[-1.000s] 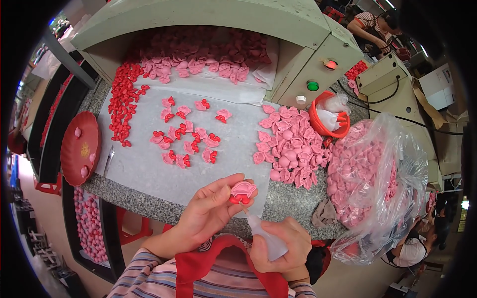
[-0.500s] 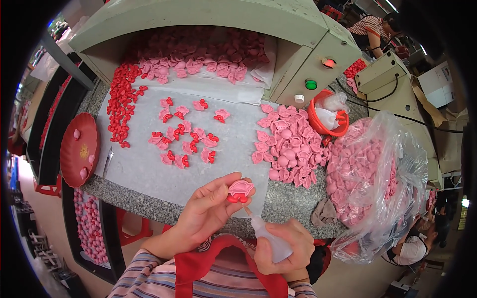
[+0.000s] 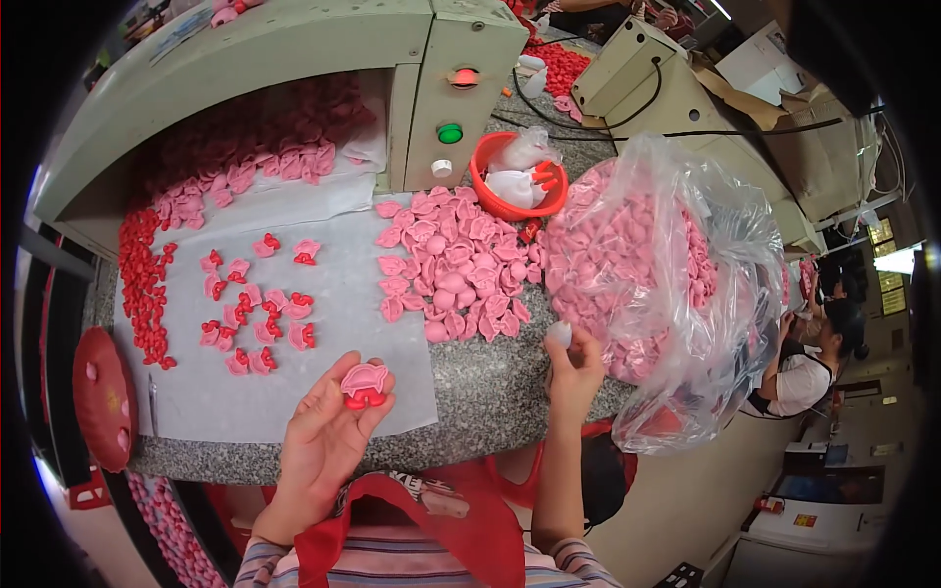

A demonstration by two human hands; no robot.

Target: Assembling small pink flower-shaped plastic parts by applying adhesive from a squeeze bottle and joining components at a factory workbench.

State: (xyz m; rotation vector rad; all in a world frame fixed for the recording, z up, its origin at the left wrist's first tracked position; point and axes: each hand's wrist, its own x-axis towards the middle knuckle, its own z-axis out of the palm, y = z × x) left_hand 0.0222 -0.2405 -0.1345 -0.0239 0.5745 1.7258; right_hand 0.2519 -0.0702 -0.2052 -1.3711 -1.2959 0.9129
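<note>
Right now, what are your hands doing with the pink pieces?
Left hand holds pink piece with red bow in fingers. Right hand pinches small white thing beside clear bag. Nothing between.

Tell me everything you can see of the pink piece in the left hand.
The pink piece is small and rounded, like soft moulded plastic, with a red bow-shaped part joined along its lower edge. The left hand pinches it at the fingertips, held up facing the camera above the white sheet at the near edge. Nothing else touches it.
</note>
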